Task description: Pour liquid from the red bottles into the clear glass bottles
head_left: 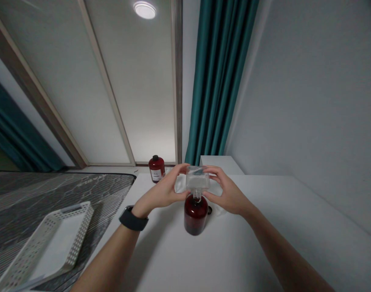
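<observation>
A clear glass bottle [197, 178] is held upside down between my two hands, its neck pointing down at the mouth of a dark red bottle [195, 221]. My left hand [165, 190] grips the clear bottle from the left, thumb low by the neck and fingers at its upper side. From the right, my right hand [226, 190] holds it in the same way. The red bottle stands upright on the white table [173, 263]. A small black cap [210, 210] lies just right of it. Whether the two necks touch, I cannot tell.
Another red bottle [156, 169], with a black cap and white label, stands at the table's far left corner. Left of the table is a white perforated basket [79, 233] on grey patterned fabric. A white box-like block [222, 164] sits behind the table, near a teal curtain [222, 81].
</observation>
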A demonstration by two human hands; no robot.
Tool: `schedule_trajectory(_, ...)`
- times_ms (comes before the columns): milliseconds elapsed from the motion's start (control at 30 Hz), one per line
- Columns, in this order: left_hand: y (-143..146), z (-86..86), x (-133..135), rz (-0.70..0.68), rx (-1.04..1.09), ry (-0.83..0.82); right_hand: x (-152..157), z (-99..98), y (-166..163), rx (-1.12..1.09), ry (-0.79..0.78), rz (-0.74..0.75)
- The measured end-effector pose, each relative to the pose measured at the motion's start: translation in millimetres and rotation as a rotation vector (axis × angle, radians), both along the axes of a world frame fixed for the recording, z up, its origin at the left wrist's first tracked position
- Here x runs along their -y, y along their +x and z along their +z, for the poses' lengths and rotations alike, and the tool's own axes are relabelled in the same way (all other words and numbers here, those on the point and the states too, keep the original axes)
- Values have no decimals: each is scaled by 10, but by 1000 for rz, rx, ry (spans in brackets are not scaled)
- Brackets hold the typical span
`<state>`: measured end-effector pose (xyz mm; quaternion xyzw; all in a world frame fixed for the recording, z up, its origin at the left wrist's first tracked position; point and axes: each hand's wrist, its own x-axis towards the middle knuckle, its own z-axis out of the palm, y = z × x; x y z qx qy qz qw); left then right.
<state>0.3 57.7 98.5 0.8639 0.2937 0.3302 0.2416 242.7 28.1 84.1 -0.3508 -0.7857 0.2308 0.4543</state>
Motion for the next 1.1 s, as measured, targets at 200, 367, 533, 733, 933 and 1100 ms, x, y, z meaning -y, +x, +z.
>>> schedule_trajectory(200,-4,23,15,-2,-4,9,7,3,-1,6,-5,-5)
schedule_trajectory(367,-3,34,25,1,-14,15,1,7,27,74,56,-7)
schedule_trajectory(533,-2,34,26,-1,-5,26,11,27,46,133,106,-30)
schedule_trajectory(733,-5,33,26,3,-16,10,18,36,43,129,105,-32)
schedule_trajectory(933,-6,18,18,1,-13,17,22,49,46,133,104,-27)
schedule_trajectory(1100,-13,23,29,1,-14,41,30,58,42,142,119,-30)
